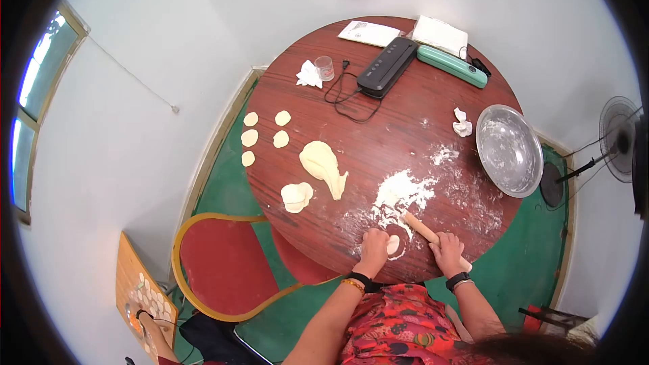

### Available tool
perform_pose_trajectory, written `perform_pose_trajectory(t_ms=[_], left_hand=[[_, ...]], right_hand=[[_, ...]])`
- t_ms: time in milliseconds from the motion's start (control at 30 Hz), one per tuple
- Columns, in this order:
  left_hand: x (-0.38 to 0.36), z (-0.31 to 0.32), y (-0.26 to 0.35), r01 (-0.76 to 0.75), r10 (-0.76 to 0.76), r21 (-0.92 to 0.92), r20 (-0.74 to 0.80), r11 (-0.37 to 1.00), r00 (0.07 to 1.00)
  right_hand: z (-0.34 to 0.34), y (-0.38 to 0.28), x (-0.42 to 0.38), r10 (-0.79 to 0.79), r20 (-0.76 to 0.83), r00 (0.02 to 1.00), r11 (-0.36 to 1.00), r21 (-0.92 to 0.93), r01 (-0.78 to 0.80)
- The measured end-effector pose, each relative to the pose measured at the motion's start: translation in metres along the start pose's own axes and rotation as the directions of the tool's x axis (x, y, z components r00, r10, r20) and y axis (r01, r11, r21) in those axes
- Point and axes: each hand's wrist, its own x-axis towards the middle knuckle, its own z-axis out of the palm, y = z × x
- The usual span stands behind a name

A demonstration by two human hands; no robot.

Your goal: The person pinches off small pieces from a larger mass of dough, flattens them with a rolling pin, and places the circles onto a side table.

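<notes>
At the near edge of the round table, my left hand (374, 250) is closed, its fingers gripping the side of a small piece of dough (393, 245). To its right, my right hand (447, 255) wraps around a wooden rolling pin (422, 227), which lies slanted with its far end by the flour. Just beyond both hands spreads a pile of white flour (403, 191). A large lump of dough (321, 164) rests to the left, with a stack of flat dough rounds (296, 197) nearer me. Several single dough rounds (249, 138) lie along the table's left side.
A metal bowl (509, 151) stands at the table's right edge. At the back are a black appliance (388, 67) with a cord and a green one (451, 65). A red chair (226, 267) stands left. Another person's hand (150, 328) is over a wooden board (128, 272) lower left.
</notes>
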Motion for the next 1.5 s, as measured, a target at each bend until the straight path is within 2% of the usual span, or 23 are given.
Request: perform_pose_trajectory(t_ms=[133, 333, 433, 533, 700, 833, 933, 1033, 1067, 1100, 1200, 1300, 1367, 1400, 1467, 1500], left_hand=[[-0.002, -0.016, 0.006, -0.024, 0.032, -0.054, 0.148, 0.998, 0.988], [0.004, -0.006, -0.005, 0.02, -0.006, -0.069, 0.203, 0.997, 0.979], [0.009, -0.014, -0.017, -0.021, 0.032, -0.174, 0.058, 0.984, 0.998], [0.014, -0.029, -0.03, 0.215, -0.26, -0.496, -0.023, 0.841, 0.965], [0.039, -0.096, -0.07, 0.223, -0.364, -0.509, -0.195, 0.832, 0.911], [0.058, -0.123, -0.134, 0.15, -0.408, -0.578, -0.346, 0.802, 0.845], [0.069, -0.139, -0.178, 0.12, -0.515, -0.719, -0.36, 0.684, 0.778], [0.058, -0.159, -0.19, 0.263, -0.526, -0.491, -0.535, 0.831, 0.661], [0.051, -0.169, -0.193, 0.36, -0.498, -0.347, -0.541, 0.866, 0.678], [0.043, -0.17, -0.205, 0.337, -0.52, -0.405, -0.544, 0.85, 0.658], [0.008, -0.196, -0.219, 0.385, -0.583, -0.461, -0.441, 0.799, 0.682], [-0.04, -0.23, -0.23, 0.478, -0.52, -0.231, -0.546, 0.847, 0.657], [-0.074, -0.261, -0.212, 0.478, -0.352, -0.033, -0.721, 0.877, 0.597], [-0.093, -0.273, -0.199, 0.502, -0.344, -0.045, -0.781, 0.864, 0.522], [-0.139, -0.292, -0.177, 0.656, -0.298, 0.039, -0.87, 0.753, 0.393], [-0.16, -0.3, -0.164, 0.768, -0.26, 0.097, -0.907, 0.634, 0.33]], right_hand=[[0.001, -0.001, -0.001, 0.012, 0.014, 1.0, 0.999, -0.032, -0.012], [0.003, -0.001, 0.0, 0.011, 0.008, 1.0, 0.998, -0.065, -0.01], [0.006, -0.001, -0.001, -0.005, -0.017, 1.0, 0.996, -0.084, 0.004], [0.011, -0.001, -0.003, -0.007, -0.04, 0.999, 0.995, -0.096, 0.003], [0.014, -0.005, -0.004, -0.027, -0.071, 0.997, 0.981, -0.192, 0.013], [0.015, -0.009, -0.006, -0.002, -0.075, 0.997, 0.974, -0.227, -0.015], [0.017, -0.011, -0.005, 0.003, -0.09, 0.996, 0.968, -0.249, -0.026], [0.017, -0.015, -0.007, 0.024, -0.086, 0.996, 0.966, -0.254, -0.045], [0.016, -0.016, -0.007, 0.034, -0.081, 0.996, 0.965, -0.257, -0.054], [0.017, -0.017, -0.007, 0.036, -0.097, 0.995, 0.964, -0.26, -0.06], [0.021, -0.02, -0.01, 0.047, -0.119, 0.992, 0.962, -0.262, -0.077], [0.02, -0.023, -0.008, 0.061, -0.112, 0.992, 0.965, -0.248, -0.087], [0.02, -0.023, -0.008, 0.064, -0.112, 0.992, 0.965, -0.247, -0.09], [0.02, -0.022, -0.008, 0.065, -0.103, 0.993, 0.964, -0.249, -0.089], [0.022, -0.019, -0.009, 0.058, -0.105, 0.993, 0.963, -0.256, -0.084], [0.022, -0.02, -0.009, 0.054, -0.107, 0.993, 0.962, -0.262, -0.08]])
